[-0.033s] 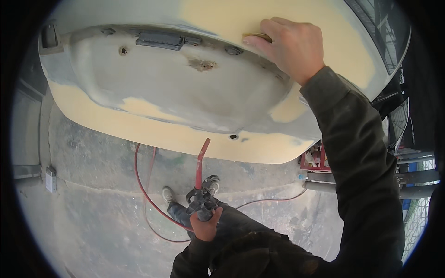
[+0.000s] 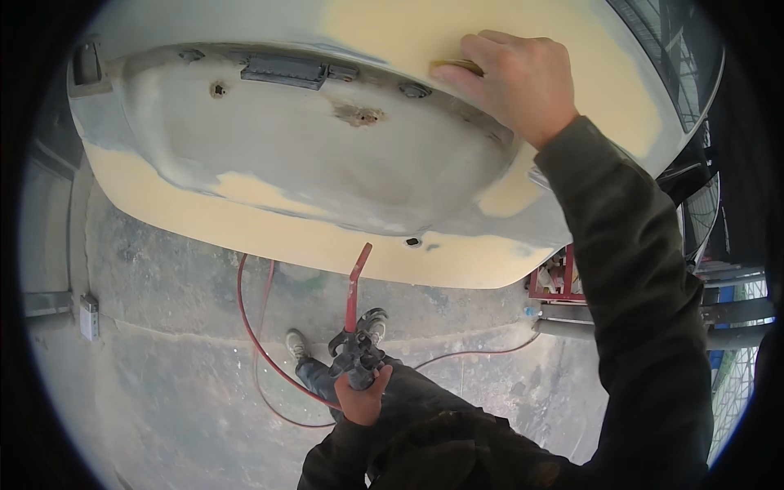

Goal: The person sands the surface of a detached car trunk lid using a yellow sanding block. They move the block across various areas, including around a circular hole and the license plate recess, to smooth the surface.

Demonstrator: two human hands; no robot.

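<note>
A car's tailgate (image 2: 310, 155), grey with patches of pale yellow filler, fills the upper view. My right hand (image 2: 523, 86) is closed on a thin, folded yellow-brown sheet that looks like sandpaper (image 2: 453, 64). That hand is at the edge above the tailgate's recess, on the right side. Lower down, in front of my body, my left hand (image 2: 362, 398) is wrapped round an air blow gun (image 2: 356, 351). Its bent red nozzle points up toward the panel's lower edge. My palm hides part of the gun's handle.
A red air hose (image 2: 245, 318) loops across the concrete floor (image 2: 180, 351) past my shoes (image 2: 296, 344). Grey pipes (image 2: 567, 328) and a red rack (image 2: 555, 282) stand at the right. A small pale box (image 2: 89, 317) is on the left. Dark holes and a black fitting (image 2: 282, 72) mark the recess.
My right hand and sleeve have shifted very slightly right and down along the panel, the sheet still in the fingers. My left hand and the blow gun have hardly moved.
</note>
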